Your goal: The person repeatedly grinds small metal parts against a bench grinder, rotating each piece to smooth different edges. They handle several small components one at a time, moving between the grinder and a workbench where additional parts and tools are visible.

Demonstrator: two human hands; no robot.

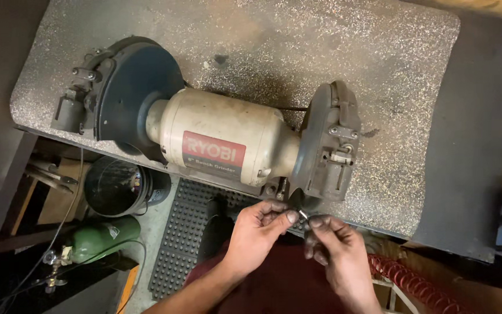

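One cream-bodied bench grinder with a red label plate (213,148) sits across the near half of a speckled grey metal-topped workbench (413,70), its two dark wheel guards at either end: the left guard (126,93) near the bench's left edge, the right guard (327,142) close to the near edge. The person stands at the near edge, both hands raised just below the right guard. The left hand (257,232) has its fingers curled together, thumb and forefinger pinching one small bright metal piece (302,214); the right hand (335,247) closes its fingertips on the same piece from the other side, so it is held between the two hands, just off the bench's near edge and almost touching the guard's lower corner. The piece is too small to identify. Whether the wheel turns cannot be told; in my judgement the piece is not yet applied to the wheel, and no finished work lies on the bench, so the job appears to be at an early stage. Below the bench: one black bucket (117,186), one green gas cylinder (97,238), one black studded rubber floor mat (190,232), and one red coiled hose (413,279) at the right. Fingers are dark with grime.
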